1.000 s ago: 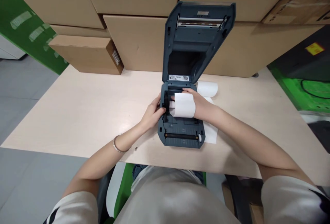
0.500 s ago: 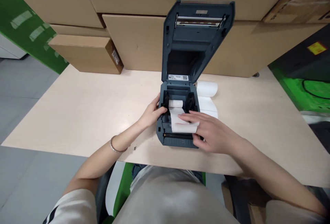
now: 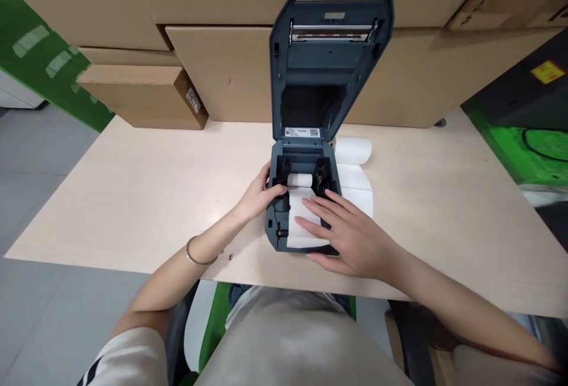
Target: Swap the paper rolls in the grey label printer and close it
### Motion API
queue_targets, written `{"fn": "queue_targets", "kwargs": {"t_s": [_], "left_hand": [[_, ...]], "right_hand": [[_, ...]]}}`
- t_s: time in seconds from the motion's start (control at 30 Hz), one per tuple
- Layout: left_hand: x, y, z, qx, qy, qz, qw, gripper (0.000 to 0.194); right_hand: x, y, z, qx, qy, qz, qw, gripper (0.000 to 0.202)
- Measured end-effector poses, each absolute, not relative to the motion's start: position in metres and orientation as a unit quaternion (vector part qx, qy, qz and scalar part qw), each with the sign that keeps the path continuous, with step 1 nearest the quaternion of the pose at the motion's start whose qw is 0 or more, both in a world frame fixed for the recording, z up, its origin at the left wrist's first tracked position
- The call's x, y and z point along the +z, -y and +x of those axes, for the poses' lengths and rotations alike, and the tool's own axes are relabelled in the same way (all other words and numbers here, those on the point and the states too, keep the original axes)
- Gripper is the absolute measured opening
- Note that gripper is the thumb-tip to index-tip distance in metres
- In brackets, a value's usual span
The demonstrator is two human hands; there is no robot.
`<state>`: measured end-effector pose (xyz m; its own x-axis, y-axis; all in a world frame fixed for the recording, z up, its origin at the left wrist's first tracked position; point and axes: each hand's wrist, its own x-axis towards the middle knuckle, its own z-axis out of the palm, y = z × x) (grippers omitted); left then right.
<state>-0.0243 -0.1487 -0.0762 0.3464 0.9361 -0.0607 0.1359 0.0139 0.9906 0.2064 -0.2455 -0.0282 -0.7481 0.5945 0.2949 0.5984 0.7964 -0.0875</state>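
Right hand (image 3: 350, 235) flat, fingers spread, pressing thin floppy white paper strip (image 3: 302, 220) onto open dark grey plastic printer (image 3: 306, 155) on pale worktop (image 3: 133, 196), left hand (image 3: 260, 196) gripping printer's side; probably tears easily, so best pinched at free edge.

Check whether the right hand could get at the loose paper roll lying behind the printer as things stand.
Probably yes: the right hand rests on the printer, and bare table leads to the loose roll beside the raised lid.

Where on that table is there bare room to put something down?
The widest bare patch of the table lies left of the label printer, in front of the small cardboard box. Another lies right of the loose label paper. It is crowded at the printer, where the left hand and right hand rest.
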Motion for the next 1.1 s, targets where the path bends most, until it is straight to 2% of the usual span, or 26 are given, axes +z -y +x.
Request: {"fn": "queue_targets", "kwargs": {"t_s": [0.3, 0.6, 0.7, 0.83, 0.9, 1.0, 1.1], "left_hand": [[-0.073, 0.149, -0.025, 0.35, -0.453, 0.599, 0.559, 0.078], [-0.075, 0.152, -0.028, 0.356, -0.435, 0.607, 0.561, 0.079], [-0.07, 0.163, -0.032, 0.38, -0.431, 0.676, 0.462, 0.082], [-0.057, 0.185, -0.037, 0.362, -0.291, 0.838, 0.285, 0.121], [-0.052, 0.195, -0.036, 0.329, -0.239, 0.887, 0.219, 0.131], [-0.051, 0.206, -0.034, 0.277, -0.201, 0.93, 0.133, 0.116], [-0.054, 0.211, -0.034, 0.271, -0.169, 0.946, 0.051, 0.095]], "right_hand": [[-0.022, 0.247, 0.213, -0.06, 0.946, -0.261, 0.182, 0.037], [-0.037, 0.269, 0.208, -0.078, 0.964, -0.158, 0.2, 0.037], [-0.04, 0.267, 0.209, -0.055, 0.963, -0.157, 0.212, 0.038], [-0.035, 0.262, 0.21, 0.008, 0.959, -0.158, 0.235, 0.036], [-0.032, 0.259, 0.21, 0.051, 0.953, -0.158, 0.253, 0.036], [-0.027, 0.246, 0.214, 0.118, 0.924, -0.164, 0.324, 0.03], [-0.019, 0.211, 0.226, 0.049, 0.829, -0.27, 0.487, 0.026]]}}
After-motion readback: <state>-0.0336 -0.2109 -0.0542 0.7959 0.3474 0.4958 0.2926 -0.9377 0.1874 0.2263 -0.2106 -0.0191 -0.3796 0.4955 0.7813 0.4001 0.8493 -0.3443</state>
